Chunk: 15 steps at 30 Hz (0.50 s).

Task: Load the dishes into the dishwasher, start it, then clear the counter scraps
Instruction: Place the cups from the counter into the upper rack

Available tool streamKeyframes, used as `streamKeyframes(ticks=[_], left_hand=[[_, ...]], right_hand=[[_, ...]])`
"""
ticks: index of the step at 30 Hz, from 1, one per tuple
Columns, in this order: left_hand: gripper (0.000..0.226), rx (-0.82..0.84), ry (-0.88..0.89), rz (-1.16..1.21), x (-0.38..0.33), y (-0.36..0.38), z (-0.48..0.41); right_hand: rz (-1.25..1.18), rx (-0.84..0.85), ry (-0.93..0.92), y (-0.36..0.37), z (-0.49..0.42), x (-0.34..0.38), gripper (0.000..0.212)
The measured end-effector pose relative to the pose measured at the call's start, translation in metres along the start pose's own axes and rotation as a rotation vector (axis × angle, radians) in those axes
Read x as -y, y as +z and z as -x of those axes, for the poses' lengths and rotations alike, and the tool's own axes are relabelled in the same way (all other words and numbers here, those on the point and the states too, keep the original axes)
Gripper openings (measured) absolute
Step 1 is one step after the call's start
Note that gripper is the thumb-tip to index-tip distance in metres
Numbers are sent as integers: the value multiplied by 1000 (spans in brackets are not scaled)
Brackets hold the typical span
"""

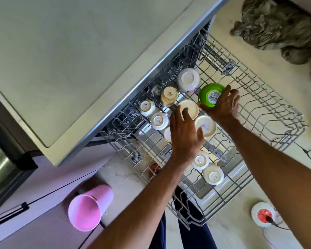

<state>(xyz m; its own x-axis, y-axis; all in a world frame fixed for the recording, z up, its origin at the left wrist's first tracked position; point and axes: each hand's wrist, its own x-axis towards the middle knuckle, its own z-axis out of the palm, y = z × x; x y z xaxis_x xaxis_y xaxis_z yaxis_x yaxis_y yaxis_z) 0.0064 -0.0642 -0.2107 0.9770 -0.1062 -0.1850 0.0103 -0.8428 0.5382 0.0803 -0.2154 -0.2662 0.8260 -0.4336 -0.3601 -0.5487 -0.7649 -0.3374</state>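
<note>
The dishwasher's upper wire rack [269, 112] is pulled out below the counter [65, 60]. Several white and cream cups and bowls sit upside down in it, among them a white bowl [188, 81] and a cream cup [169, 97]. My right hand [223, 106] grips a green bowl [209, 96], bottom up with a label, over the rack's middle. My left hand [184, 133] hovers flat with straight fingers above a cream saucer [189, 108], holding nothing.
A pink plastic bin [88, 209] stands on the floor at lower left beside the cabinet. A crumpled grey cloth [280, 27] lies on the floor at top right. A white socket with a red plug [264, 214] sits at lower right. The rack's right half holds no dishes.
</note>
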Motion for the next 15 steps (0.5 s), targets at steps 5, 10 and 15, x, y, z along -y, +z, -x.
streamKeyframes(ticks=[5, 10, 15], left_hand=[[63, -83, -10, 63, 4, -10, 18], [56, -130, -21, 132, -4, -15, 50], [50, -158, -55, 251, -23, -12, 86]], right_hand=[[-181, -98, -14, 2, 27, -11, 97], [-355, -276, -124, -10, 64, -27, 56], [-439, -386, -246, -21, 108, -52, 32]])
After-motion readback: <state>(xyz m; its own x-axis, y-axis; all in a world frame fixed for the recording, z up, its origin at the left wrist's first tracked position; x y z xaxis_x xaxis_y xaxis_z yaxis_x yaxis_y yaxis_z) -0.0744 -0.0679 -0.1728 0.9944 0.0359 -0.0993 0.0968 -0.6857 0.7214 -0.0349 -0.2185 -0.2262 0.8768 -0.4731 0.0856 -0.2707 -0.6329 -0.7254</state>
